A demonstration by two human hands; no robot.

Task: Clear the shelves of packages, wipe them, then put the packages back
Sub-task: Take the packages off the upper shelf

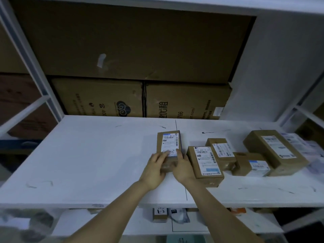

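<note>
Both hands clamped one small box (169, 148) on the white shelf (87, 155): left hand (156, 168) and right hand (182, 166) at its near end, long axis pointing away.

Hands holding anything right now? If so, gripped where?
Yes: the small box, by its near end. Left hand holds its left side, right hand its right, fingers reaching onto its top.
</note>
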